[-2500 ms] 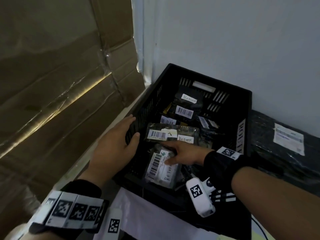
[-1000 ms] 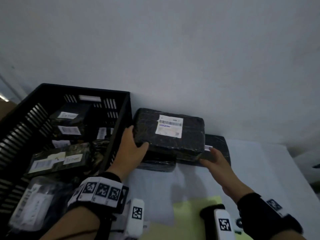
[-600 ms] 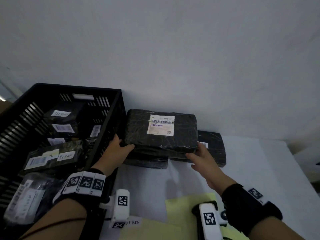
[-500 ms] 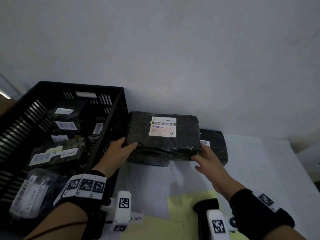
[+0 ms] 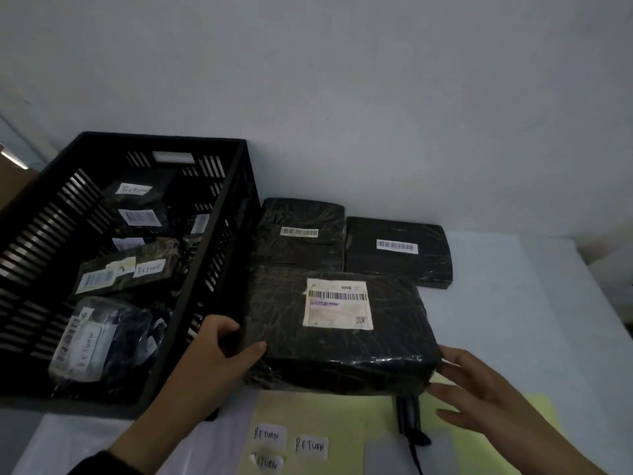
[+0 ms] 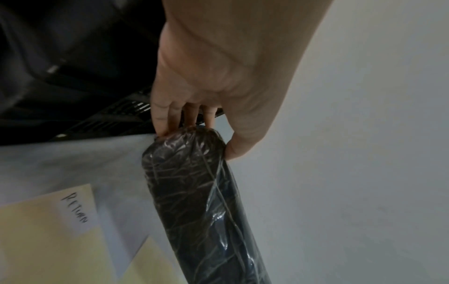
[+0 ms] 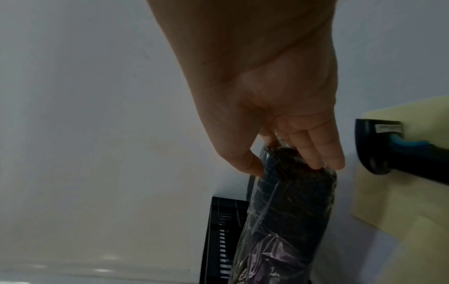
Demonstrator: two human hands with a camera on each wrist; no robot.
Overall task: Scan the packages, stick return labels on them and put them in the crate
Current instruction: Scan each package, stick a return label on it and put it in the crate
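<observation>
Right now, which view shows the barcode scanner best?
The right wrist view: the barcode scanner shows its black head and blue trigger, lying on yellow paper. The head view catches only its dark handle below the held package. The left wrist view shows none of it.

Two packages (image 5: 349, 241) lie right of the crate (image 5: 222, 255), behind a third (image 5: 342, 330)

The barcode scanner (image 5: 409, 418) lay mostly hidden under the held black package (image 5: 342, 334), and its cable ran off the head view's bottom edge. 1 of the 3 return labels (image 5: 268, 461) was cut by that edge. The shipping label's (image 5: 337, 303) small print was unreadable.
</observation>
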